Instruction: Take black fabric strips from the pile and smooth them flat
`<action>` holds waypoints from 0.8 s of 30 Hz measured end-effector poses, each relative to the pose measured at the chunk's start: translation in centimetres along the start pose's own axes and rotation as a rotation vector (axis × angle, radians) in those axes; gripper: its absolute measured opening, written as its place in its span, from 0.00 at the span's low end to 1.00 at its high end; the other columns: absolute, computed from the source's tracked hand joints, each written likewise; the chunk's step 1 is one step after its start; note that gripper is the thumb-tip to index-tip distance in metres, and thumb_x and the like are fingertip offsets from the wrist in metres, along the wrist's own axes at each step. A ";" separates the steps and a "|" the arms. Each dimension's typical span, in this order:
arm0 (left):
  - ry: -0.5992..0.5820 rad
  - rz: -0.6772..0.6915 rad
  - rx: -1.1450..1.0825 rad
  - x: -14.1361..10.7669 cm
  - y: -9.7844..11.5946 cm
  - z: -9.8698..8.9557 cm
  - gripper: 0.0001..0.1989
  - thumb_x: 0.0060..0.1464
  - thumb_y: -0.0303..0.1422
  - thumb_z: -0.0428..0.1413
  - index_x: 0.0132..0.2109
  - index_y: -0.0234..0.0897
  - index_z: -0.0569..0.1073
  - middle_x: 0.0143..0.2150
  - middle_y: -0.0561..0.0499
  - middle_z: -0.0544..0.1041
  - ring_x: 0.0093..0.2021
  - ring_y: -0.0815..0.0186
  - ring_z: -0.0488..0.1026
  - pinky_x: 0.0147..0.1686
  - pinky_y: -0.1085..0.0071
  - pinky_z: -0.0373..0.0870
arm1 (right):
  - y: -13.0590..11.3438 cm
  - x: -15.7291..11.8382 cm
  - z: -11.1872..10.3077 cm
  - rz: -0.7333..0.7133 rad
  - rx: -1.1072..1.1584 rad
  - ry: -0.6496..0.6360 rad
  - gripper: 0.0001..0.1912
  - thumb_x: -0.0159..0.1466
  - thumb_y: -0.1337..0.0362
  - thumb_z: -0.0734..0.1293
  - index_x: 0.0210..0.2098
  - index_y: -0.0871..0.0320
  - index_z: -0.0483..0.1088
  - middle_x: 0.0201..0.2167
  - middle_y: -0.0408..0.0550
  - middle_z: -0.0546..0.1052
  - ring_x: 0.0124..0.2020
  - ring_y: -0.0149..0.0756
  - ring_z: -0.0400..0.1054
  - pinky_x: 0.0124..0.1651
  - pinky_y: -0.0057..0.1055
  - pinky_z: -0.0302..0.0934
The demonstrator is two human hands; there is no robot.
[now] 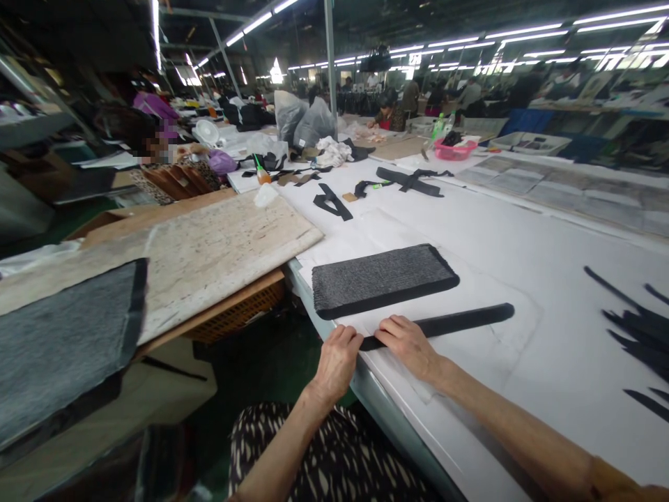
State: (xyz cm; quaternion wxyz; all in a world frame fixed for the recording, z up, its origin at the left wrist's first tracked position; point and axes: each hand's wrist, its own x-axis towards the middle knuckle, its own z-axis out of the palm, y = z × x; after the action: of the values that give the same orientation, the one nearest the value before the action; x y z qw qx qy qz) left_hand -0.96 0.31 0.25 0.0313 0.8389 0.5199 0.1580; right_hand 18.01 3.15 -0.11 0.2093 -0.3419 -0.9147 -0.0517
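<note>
A narrow black fabric strip [467,321] lies slantwise near the edge of the white table. At its near end, my left hand [337,359] is closed with the fingertips pinched on the tip. Just to the right, my right hand [410,343] grips the same strip with curled fingers, its thumb side hidden. Beyond the strip rests a stack of dark grey textured pieces [384,277] with black borders; it touches neither hand.
A pile of black strips [640,335] lies at the right. Black scraps [334,202], a glue bottle [262,172] and a pink basket [456,148] sit farther back. On the left, a worn board [224,244] bears grey pieces [67,341]. A person [157,146] is beyond it.
</note>
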 end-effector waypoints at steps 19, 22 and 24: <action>-0.160 0.286 0.184 -0.1 -0.4 -0.8 0.07 0.57 0.22 0.48 0.40 0.31 0.70 0.37 0.46 0.70 0.37 0.60 0.65 0.40 0.64 0.68 | 0.4 -0.3 -0.6 -0.195 -0.127 -0.106 0.09 0.64 0.75 0.58 0.34 0.62 0.69 0.32 0.47 0.69 0.34 0.35 0.60 0.36 0.33 0.55; -0.172 0.315 0.210 -0.1 -0.5 -0.8 0.09 0.57 0.21 0.46 0.40 0.31 0.70 0.36 0.46 0.70 0.37 0.60 0.65 0.40 0.63 0.67 | 0.3 -0.1 -0.8 -0.182 -0.154 -0.125 0.08 0.65 0.74 0.59 0.39 0.61 0.68 0.31 0.46 0.68 0.34 0.36 0.60 0.35 0.33 0.54; -0.176 0.324 0.213 -0.1 -0.4 -0.9 0.10 0.57 0.20 0.45 0.39 0.32 0.70 0.36 0.45 0.70 0.37 0.60 0.65 0.40 0.63 0.68 | 0.2 0.0 -0.9 -0.184 -0.177 -0.146 0.10 0.65 0.73 0.58 0.42 0.59 0.67 0.30 0.46 0.68 0.33 0.35 0.60 0.35 0.33 0.54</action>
State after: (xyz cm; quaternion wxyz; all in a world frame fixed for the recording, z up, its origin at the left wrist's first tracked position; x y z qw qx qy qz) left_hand -1.61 0.36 0.96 -0.0380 0.9207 0.3872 0.0312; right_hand 18.41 3.07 0.76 0.1055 -0.2767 -0.9468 -0.1258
